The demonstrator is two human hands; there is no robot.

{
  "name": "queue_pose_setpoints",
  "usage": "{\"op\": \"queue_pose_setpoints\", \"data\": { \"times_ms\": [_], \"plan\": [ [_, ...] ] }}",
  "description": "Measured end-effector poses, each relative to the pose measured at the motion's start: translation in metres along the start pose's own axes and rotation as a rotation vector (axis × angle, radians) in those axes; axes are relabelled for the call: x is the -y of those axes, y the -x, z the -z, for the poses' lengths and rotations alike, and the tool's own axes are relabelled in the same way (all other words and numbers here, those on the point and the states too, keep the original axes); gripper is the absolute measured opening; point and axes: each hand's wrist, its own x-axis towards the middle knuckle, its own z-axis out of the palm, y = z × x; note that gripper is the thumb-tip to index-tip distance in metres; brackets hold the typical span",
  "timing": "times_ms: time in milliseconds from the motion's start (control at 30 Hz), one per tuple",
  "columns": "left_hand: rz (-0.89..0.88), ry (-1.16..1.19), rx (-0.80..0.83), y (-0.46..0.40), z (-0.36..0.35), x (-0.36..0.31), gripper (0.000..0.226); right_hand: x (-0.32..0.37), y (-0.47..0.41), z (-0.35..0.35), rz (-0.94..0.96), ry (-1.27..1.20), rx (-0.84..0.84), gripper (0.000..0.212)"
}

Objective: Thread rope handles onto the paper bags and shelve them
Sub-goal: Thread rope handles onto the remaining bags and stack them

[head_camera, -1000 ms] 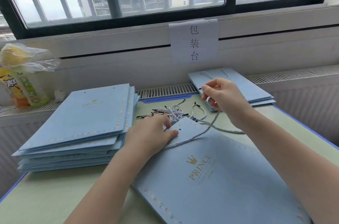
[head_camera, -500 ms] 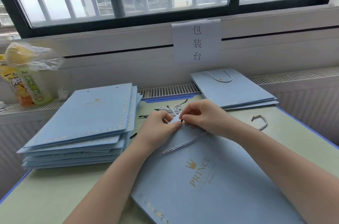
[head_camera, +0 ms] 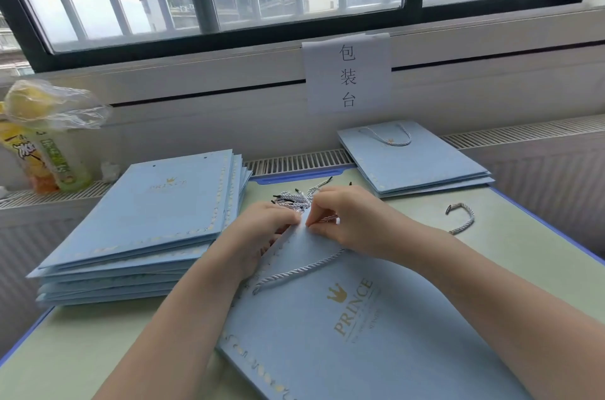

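A pale blue paper bag with a gold crown and "PRINCE" print lies flat on the table, its top edge at the far end. A twisted white-grey rope trails across the bag's upper part up to that edge. Just beyond the bag's top edge sits a bundle of ropes with black tips. Left of the bag a stack of bags without handles lies flat. Beyond the bag to the right, a short pile of finished bags shows a rope handle on top. A loose rope lies right of the bag
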Motion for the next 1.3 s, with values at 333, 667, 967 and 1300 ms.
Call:
{"op": "queue_pose_setpoints", "data": {
  "times_ms": [333, 667, 967, 1300],
  "plan": [
    [0.111, 0.210, 0.094, -0.001, 0.001, -0.001, 0.031, 0.000, 0.001, 0.007, -0.145, -0.198, -0.007, 0.012],
    [0.019, 0.311, 0.174, -0.006, 0.002, 0.005, 0.020, 0.001, 0.001, 0.011, -0.091, -0.144, -0.034, 0.006],
    [0.042, 0.275, 0.140, -0.007, 0.004, 0.007, 0.031, -0.001, 0.002, 0.008, -0.093, -0.111, -0.002, 0.008],
    [-0.158, 0.010, -0.027, -0.009, -0.005, 0.009, 0.014, -0.003, 0.000, 0.004, -0.090, -0.099, 0.003, 0.005]
  ]
}}
